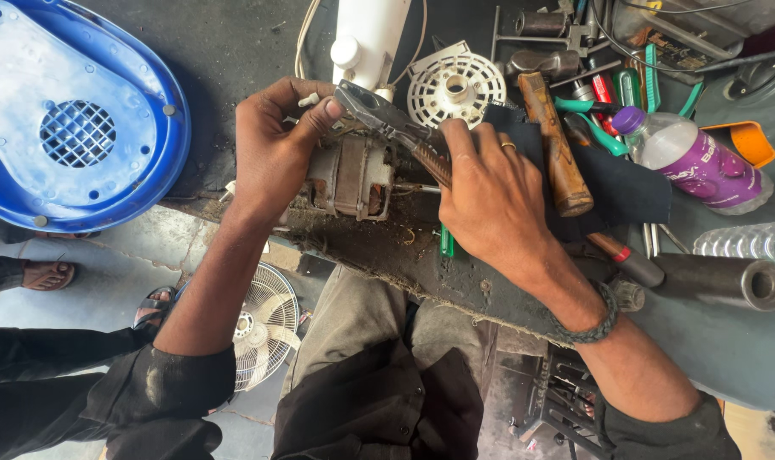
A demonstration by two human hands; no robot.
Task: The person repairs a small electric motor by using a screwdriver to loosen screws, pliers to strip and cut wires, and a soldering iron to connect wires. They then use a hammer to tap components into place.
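A small electric motor (353, 177) with bare metal laminations lies on the edge of a dark workbench (728, 341). My left hand (272, 149) wraps over its left side, thumb pressing on the head of metal pliers (379, 109). My right hand (489, 200) grips the pliers' ribbed handles just right of the motor. The plier jaws point up and left over the motor top. A ring sits on one right finger and a braided band on that wrist.
A blue fan housing (76, 119) lies at far left. A white fan part (455, 85), wooden-handled hammer (553, 140), purple-labelled bottle (694, 158), metal pipe (728, 281) and several screwdrivers crowd the bench's right. A fan guard (264, 328) rests on the floor below; another person's sandalled feet are at left.
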